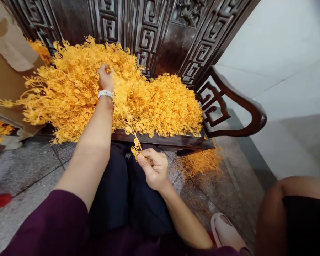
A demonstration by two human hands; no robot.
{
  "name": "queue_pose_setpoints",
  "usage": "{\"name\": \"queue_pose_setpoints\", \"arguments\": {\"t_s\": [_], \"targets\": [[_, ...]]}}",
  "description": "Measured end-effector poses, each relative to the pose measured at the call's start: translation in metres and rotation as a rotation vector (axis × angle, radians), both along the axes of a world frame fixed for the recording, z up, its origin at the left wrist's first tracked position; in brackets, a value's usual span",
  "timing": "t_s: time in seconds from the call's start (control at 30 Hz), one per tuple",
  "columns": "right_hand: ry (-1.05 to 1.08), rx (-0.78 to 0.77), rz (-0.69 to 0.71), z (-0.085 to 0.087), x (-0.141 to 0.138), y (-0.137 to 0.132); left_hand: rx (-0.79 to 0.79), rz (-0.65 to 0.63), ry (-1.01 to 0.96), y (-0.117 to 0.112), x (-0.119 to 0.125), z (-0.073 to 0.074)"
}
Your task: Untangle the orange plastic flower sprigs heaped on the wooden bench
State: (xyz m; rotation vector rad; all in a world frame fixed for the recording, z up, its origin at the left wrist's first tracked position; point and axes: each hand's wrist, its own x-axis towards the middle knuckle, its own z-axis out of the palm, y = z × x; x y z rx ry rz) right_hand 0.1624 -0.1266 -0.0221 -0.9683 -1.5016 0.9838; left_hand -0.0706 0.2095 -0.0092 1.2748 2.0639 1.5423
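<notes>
The left hand point(105, 78) reaches into a heap of yellow sprays point(77, 92); some fingertips are buried among the stems, so whether it grips one cannot be told. The lower end of a sprig point(136, 143) is hidden inside the right hand point(156, 170), and its upper end blends into the heap. To the left of the left hand, a torn cardboard piece point(2, 81) runs out of view. To the right of the right hand, another person's bent limb point(269, 209) is cut off and a pale shoe point(224, 227) shows only in part.

The heap is feathery and tangled, with thin stems and curled tips. It surrounds the left hand and lies beyond the right, on a glossy dark wooden counter point(160, 139) with a back point(168, 57) carved in angular fretwork.

The left arm stretches forward nearly straight, a white strap point(106, 94) at its wrist. The right forearm slants in from below, thumb and fingers pinched together on the sprig.
</notes>
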Motion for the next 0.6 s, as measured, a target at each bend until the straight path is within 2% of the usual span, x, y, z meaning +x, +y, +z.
{"name": "queue_pose_setpoints", "arguments": {"t_s": [0.07, 0.17, 0.33, 0.4, 0.47, 0.53, 0.6], "targets": [[0.055, -0.035, -0.034, -0.001, 0.001, 0.008, -0.041, -0.016, 0.032, 0.000, 0.001, 0.005], [0.185, -0.104, -0.063, -0.005, 0.003, 0.033, -0.087, -0.064, 0.090, -0.008, 0.002, 0.014], [0.485, -0.315, -0.057, -0.018, 0.011, 0.078, -0.205, -0.303, 0.290, -0.035, 0.007, 0.030], [0.487, -0.336, -0.098, -0.023, 0.019, 0.087, -0.248, -0.370, 0.373, -0.044, 0.013, 0.036], [0.429, -0.307, -0.128, -0.023, 0.032, 0.089, -0.276, -0.383, 0.435, -0.051, 0.019, 0.038], [0.339, -0.283, -0.028, -0.017, 0.050, 0.085, -0.348, -0.357, 0.487, -0.055, 0.021, 0.037], [0.204, -0.268, 0.250, -0.005, 0.071, 0.081, -0.454, -0.361, 0.555, -0.059, 0.019, 0.037]]}}
